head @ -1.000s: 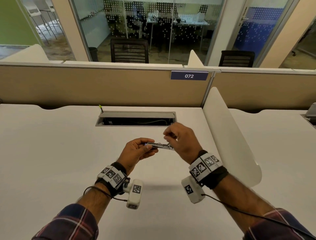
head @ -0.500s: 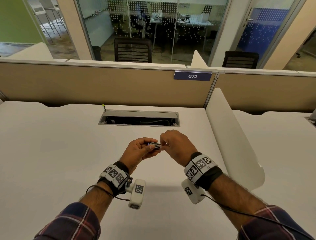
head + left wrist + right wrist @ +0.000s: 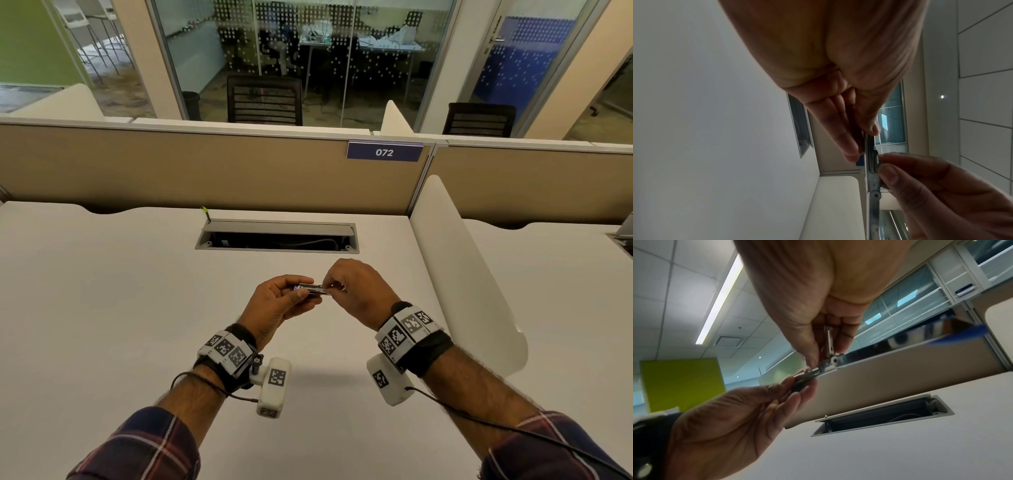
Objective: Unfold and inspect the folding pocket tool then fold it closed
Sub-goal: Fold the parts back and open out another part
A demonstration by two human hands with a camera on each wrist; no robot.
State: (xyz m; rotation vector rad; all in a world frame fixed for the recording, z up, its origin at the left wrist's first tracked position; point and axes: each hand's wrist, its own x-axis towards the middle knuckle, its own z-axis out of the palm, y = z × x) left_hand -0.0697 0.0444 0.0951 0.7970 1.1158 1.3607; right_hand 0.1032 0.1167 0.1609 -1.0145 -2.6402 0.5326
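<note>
Both hands, the left hand (image 3: 281, 303) and right hand (image 3: 359, 291), pinch the folding pocket tool (image 3: 312, 289) above the white worktop (image 3: 102, 325) at frame centre; behind, a cable hatch (image 3: 277, 237), beige partition (image 3: 171, 168) and glass-walled office.

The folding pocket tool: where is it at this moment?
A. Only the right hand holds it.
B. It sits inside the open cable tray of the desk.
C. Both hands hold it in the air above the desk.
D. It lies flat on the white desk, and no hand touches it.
C: the left hand pinches one end of the folding pocket tool and the right hand pinches the other, above the desk.
</note>
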